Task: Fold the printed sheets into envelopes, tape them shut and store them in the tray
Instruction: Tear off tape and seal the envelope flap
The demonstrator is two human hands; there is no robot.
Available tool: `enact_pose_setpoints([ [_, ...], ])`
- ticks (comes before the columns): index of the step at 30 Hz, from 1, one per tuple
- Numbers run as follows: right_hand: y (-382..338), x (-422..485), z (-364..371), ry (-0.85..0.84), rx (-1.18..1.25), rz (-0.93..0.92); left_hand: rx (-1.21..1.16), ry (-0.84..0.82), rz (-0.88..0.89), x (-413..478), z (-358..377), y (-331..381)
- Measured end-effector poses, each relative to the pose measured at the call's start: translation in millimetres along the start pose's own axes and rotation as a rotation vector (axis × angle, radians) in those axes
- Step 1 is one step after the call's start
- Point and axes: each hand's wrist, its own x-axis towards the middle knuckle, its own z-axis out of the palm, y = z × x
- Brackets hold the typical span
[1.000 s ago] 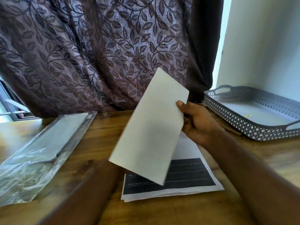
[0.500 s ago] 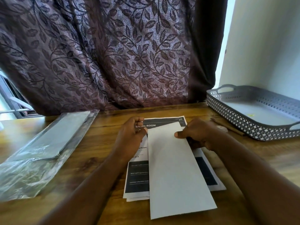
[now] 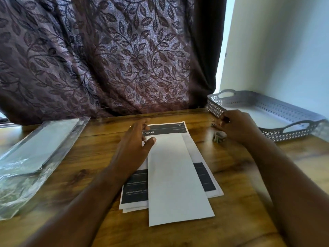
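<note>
A long white envelope (image 3: 176, 175) lies lengthwise on a small stack of printed sheets (image 3: 178, 128) in the middle of the wooden table. My left hand (image 3: 135, 147) hovers at the envelope's top left corner with fingers relaxed, and its thumb touches that corner. My right hand (image 3: 238, 125) is off to the right, fingers loosely curled, just above a small roll of tape (image 3: 219, 136); I see nothing held in it. The grey perforated tray (image 3: 293, 126) stands at the far right behind that hand.
A clear plastic pack of envelopes (image 3: 35, 150) lies at the left of the table. A thin dark stick (image 3: 213, 124) lies by my right fingers. A purple leaf-patterned curtain (image 3: 115, 59) hangs along the table's back edge, with a white wall at the right.
The envelope came down from the air onto the printed sheets. My right hand has let go of it and moved right to the tape roll. My left hand has loosened at the corner.
</note>
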Motion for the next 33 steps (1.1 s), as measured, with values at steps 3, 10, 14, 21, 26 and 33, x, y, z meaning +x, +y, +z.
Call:
enact_pose_setpoints([
  [3, 4.3, -7.4, -1.1, -0.061, -0.004, -0.002, 0.029, -0.015, 0.008, 0.3, 3.2, 0.4],
  [10, 7.3, -11.7, 15.0, -0.16, -0.12, -0.011, 0.02, -0.016, 0.04, -1.3, -0.5, -0.8],
  [14, 5.4, -9.8, 22.6, -0.108, -0.153, -0.044, 0.038, -0.033, 0.071, -2.4, 1.9, 0.9],
  [21, -31.5, -24.8, 27.8, -0.09, 0.147, -0.328, -0.113, -0.066, 0.034, -2.5, 5.3, 14.9],
  [26, -54.3, -33.4, 38.1, -0.126, 0.262, -0.581, -0.234, -0.114, 0.006, -4.1, 5.8, 24.4],
  [33, -63.2, -40.3, 37.3, -0.14, 0.421, -0.742, -0.262, -0.125, 0.018, -3.9, 5.5, 23.0],
])
